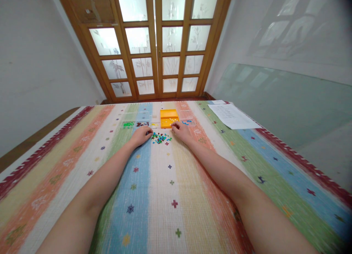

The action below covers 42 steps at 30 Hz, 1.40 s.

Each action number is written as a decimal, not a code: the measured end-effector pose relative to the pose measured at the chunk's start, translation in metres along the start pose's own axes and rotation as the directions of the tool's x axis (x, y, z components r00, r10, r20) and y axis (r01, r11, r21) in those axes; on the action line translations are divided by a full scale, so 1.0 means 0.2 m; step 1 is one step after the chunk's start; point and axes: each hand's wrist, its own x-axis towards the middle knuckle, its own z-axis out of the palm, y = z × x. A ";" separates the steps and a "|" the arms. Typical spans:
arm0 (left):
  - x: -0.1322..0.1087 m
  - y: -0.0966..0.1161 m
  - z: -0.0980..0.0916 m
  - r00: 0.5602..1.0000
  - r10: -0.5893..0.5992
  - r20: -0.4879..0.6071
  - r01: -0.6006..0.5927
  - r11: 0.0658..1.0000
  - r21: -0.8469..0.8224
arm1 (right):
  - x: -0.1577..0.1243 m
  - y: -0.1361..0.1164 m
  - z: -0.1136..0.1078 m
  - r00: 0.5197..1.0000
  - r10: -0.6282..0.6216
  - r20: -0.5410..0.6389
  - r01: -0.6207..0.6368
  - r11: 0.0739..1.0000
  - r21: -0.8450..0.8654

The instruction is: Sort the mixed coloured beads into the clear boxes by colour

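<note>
A loose pile of small green, blue and dark pieces (161,138) lies on the striped cloth between my hands. My left hand (142,135) is at the pile's left edge, its fingers pressed together; what they hold, if anything, is too small to name. My right hand (180,131) is closed in a pinch by the front right corner of an open orange box (169,114), which has white pieces inside. Clear boxes stand beside it: one with green pieces (128,125), one with dark red pieces (142,124), one with yellow pieces (154,124) and one with blue pieces (187,122).
White paper sheets (233,116) lie at the table's far right. The striped tablecloth (165,195) covers the table. Beyond its far edge stands a wooden door with glass panes (158,52). A pale glass panel (280,107) leans along the right wall.
</note>
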 end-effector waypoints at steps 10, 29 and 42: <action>0.02 0.20 0.06 0.984 -0.088 -0.158 0.041 0.960 -0.278 | -0.07 -0.12 0.03 0.942 -0.282 0.184 0.306 0.945 -0.116; 0.03 0.25 0.15 0.979 -0.158 -0.128 0.089 0.899 -0.429 | -0.08 -0.16 0.05 0.885 -0.418 0.207 0.451 0.880 -0.151; -0.01 0.20 0.10 0.993 0.060 -0.104 -0.052 0.996 0.077 | 0.03 -0.02 -0.06 0.981 -0.045 -0.189 0.004 0.977 -0.213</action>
